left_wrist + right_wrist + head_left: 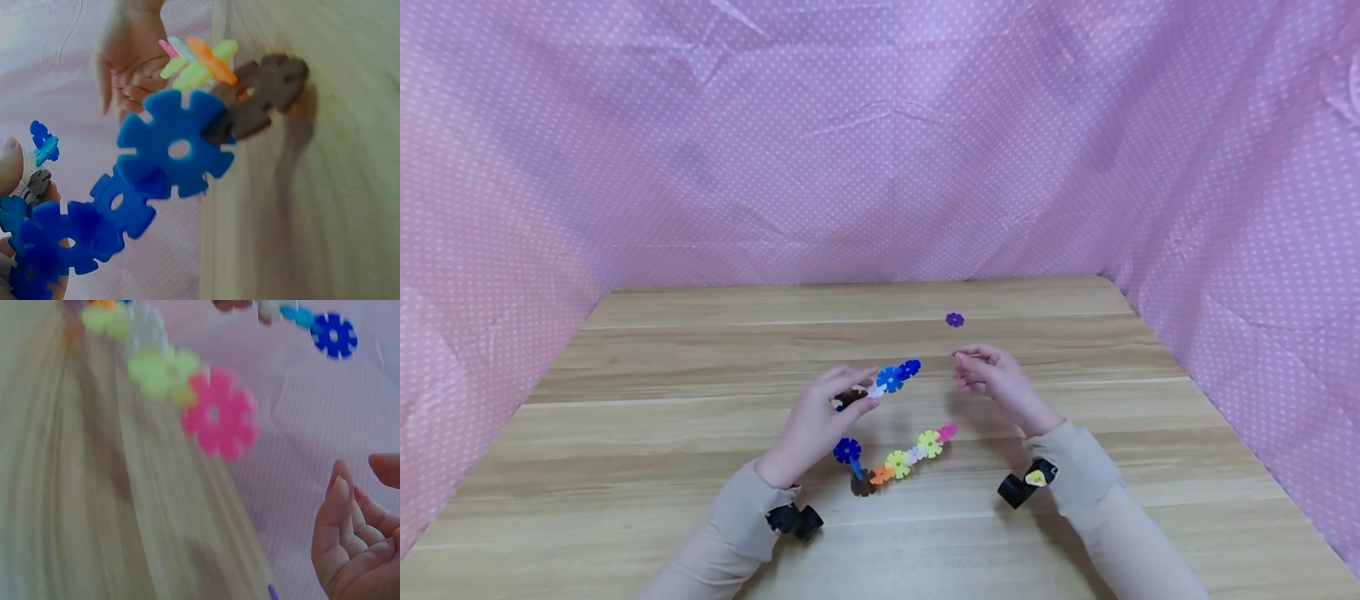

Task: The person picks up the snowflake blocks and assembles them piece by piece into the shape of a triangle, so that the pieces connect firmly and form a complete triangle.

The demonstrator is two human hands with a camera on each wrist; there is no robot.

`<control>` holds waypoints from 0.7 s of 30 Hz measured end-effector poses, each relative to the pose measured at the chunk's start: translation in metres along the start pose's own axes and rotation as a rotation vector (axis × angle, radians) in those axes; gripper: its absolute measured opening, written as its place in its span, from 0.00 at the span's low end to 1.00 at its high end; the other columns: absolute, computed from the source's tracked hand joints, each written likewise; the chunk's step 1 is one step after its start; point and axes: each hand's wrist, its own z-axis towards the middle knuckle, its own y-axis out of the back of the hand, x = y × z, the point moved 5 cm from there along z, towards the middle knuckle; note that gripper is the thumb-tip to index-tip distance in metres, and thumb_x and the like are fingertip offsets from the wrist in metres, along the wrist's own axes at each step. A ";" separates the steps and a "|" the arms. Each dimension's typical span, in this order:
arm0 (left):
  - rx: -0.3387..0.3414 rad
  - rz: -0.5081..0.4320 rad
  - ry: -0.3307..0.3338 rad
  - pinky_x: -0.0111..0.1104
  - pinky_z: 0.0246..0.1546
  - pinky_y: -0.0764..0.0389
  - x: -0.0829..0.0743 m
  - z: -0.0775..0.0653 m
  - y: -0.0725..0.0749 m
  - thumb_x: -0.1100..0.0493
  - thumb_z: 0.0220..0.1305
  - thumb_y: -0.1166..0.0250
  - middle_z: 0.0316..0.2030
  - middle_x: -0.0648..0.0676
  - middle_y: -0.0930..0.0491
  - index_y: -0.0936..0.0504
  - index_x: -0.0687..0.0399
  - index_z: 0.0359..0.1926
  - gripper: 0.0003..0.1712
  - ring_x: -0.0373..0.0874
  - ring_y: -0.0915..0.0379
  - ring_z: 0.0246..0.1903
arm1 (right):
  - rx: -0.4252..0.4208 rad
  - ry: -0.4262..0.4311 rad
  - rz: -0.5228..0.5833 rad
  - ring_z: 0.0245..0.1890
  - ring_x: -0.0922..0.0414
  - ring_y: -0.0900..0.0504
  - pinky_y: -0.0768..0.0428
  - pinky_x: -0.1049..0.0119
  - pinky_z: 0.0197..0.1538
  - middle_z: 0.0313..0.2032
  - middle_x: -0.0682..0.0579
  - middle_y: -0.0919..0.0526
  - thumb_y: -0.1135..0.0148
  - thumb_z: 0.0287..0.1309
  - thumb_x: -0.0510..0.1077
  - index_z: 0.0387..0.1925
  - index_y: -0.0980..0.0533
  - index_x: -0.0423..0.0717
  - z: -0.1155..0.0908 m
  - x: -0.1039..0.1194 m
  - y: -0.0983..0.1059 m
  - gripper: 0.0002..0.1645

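My left hand [811, 423] pinches a chain of interlocking snowflake discs [890, 380] between thumb and fingers, near a brown disc. Past the fingertips the chain runs through white and light blue to a dark blue end. From the hand the other part hangs down through several blue discs [177, 145] to a brown disc [275, 94], then bends right through orange, yellow and white to a pink disc [220, 414]. My right hand [1003, 387] hovers to the right of the chain, fingers loosely bent, holding nothing. Beyond it a loose purple disc [955, 320] lies on the table.
The wood-grain table [647, 375] has its far edge against a pink dotted cloth [880, 167], which also rises on the left and right. A black wrist camera [793, 522] is strapped to the left wrist, and another camera [1026, 483] to the right.
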 end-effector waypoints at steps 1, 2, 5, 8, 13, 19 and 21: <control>0.005 -0.030 0.042 0.32 0.41 0.18 0.004 -0.001 0.000 0.62 0.59 0.33 0.42 0.52 0.18 0.20 0.56 0.54 0.21 0.43 0.20 0.41 | -0.015 -0.016 -0.004 0.32 0.63 0.20 0.19 0.67 0.46 0.32 0.57 0.21 0.50 0.67 0.41 0.55 0.35 0.25 0.004 -0.003 0.004 0.23; 0.008 -0.058 0.084 0.31 0.41 0.18 0.009 -0.001 -0.001 0.63 0.59 0.34 0.42 0.53 0.18 0.20 0.55 0.54 0.21 0.42 0.20 0.40 | -0.032 -0.031 -0.020 0.34 0.62 0.20 0.20 0.67 0.47 0.33 0.56 0.20 0.50 0.67 0.42 0.56 0.36 0.26 0.009 -0.007 0.009 0.24; 0.002 -0.130 0.217 0.28 0.36 0.20 0.024 -0.003 -0.002 0.62 0.60 0.34 0.41 0.54 0.18 0.20 0.54 0.54 0.20 0.41 0.22 0.33 | -0.082 -0.058 -0.098 0.40 0.58 0.20 0.22 0.63 0.53 0.41 0.46 0.20 0.49 0.67 0.44 0.58 0.36 0.27 0.024 -0.016 0.024 0.26; -0.015 -0.173 0.333 0.27 0.31 0.23 0.037 -0.005 -0.003 0.60 0.61 0.35 0.41 0.55 0.18 0.20 0.53 0.54 0.19 0.40 0.25 0.30 | -0.091 -0.050 -0.258 0.48 0.48 0.22 0.25 0.55 0.57 0.51 0.35 0.24 0.48 0.67 0.45 0.60 0.36 0.29 0.042 -0.021 0.035 0.28; -0.054 -0.229 0.453 0.26 0.31 0.23 0.049 -0.006 -0.006 0.59 0.63 0.37 0.43 0.57 0.19 0.21 0.56 0.54 0.19 0.41 0.23 0.33 | -0.035 -0.024 -0.544 0.62 0.38 0.34 0.35 0.45 0.65 0.61 0.31 0.32 0.47 0.66 0.46 0.65 0.39 0.33 0.066 -0.026 0.045 0.32; -0.060 -0.288 0.558 0.31 0.38 0.21 0.062 -0.008 -0.012 0.57 0.65 0.39 0.44 0.57 0.21 0.24 0.55 0.56 0.19 0.43 0.22 0.38 | 0.040 0.005 -0.847 0.68 0.30 0.51 0.50 0.35 0.68 0.69 0.30 0.48 0.42 0.62 0.51 0.68 0.42 0.35 0.081 -0.023 0.041 0.40; -0.050 -0.303 0.590 0.32 0.39 0.22 0.067 -0.009 -0.015 0.56 0.66 0.39 0.44 0.57 0.21 0.24 0.53 0.56 0.19 0.43 0.23 0.39 | 0.070 -0.004 -0.900 0.68 0.29 0.56 0.53 0.33 0.67 0.70 0.32 0.53 0.41 0.61 0.52 0.69 0.43 0.38 0.084 -0.022 0.037 0.41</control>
